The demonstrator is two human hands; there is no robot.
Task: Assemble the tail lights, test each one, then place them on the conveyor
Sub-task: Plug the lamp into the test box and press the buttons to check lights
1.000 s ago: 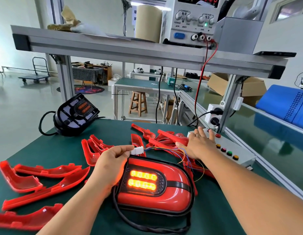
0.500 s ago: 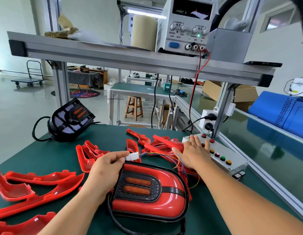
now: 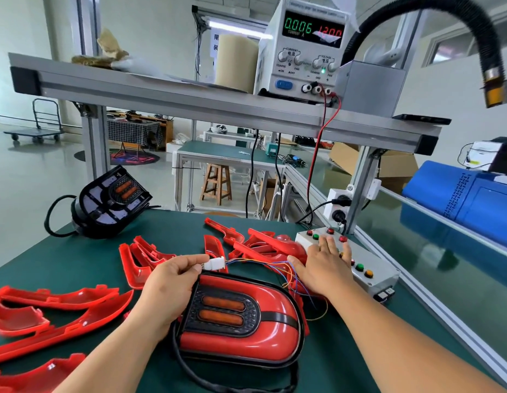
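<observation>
1. Tail light point(image 3: 241, 333): lies lens-up on the bench point(image 3: 175, 225) between the forearms, lamps unlit. Its long axis runs left to right, with the lamp panel at the left end.
2. Left hand point(image 3: 170, 285): just beyond the lamp end, it pinches the white connector point(image 3: 215, 263) between thumb and forefinger. Coloured wires point(image 3: 263, 263) lead rightward from it.
3. Right hand point(image 3: 326, 268): rests flat on the button box point(image 3: 371, 268), fingers straight and spread, holding nothing.
4. Conveyor point(image 3: 445, 251): runs past the rail point(image 3: 416, 296) along the bench's right side, nearer the right hand.
5. Judgement: testing is under way. Transfer calls for unplugging, then a lift rightward over the rail. Bare mat nearer than the box gives room, but the black cable point(image 3: 190, 364) looped round the light may snag.
</observation>
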